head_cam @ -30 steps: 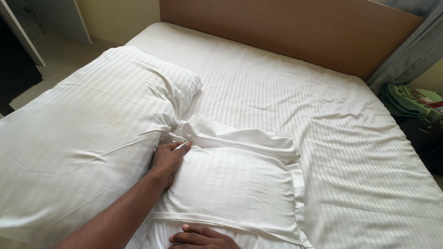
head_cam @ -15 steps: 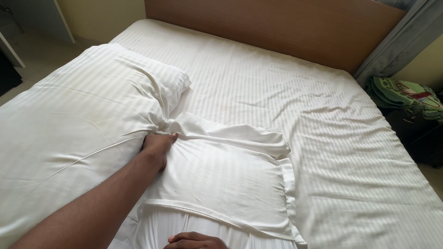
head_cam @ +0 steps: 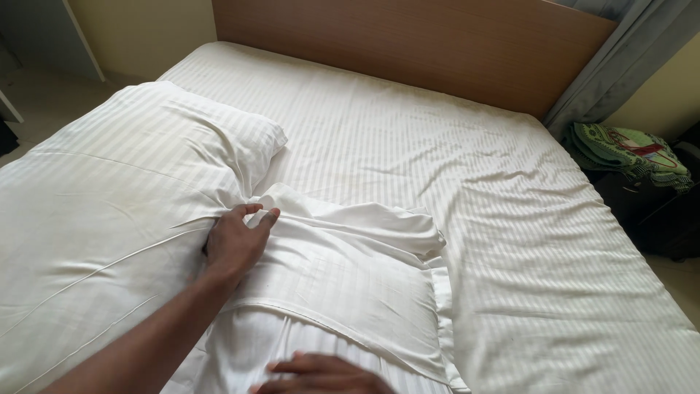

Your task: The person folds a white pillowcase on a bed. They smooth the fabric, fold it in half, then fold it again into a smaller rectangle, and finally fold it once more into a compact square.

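The bed (head_cam: 452, 146) has a wooden headboard (head_cam: 408, 51) and is covered by a white striped sheet (head_cam: 510, 241), smooth beyond the left hand (head_cam: 237, 241) and creased to that hand's right. A large white striped pillow (head_cam: 109, 219) lies on the sheet just to the left of the left hand, touching it. A smaller pillow (head_cam: 343, 284) in a loose white pillowcase lies under and to the right of that hand, reaching back to the right hand (head_cam: 321, 373) at the near edge.
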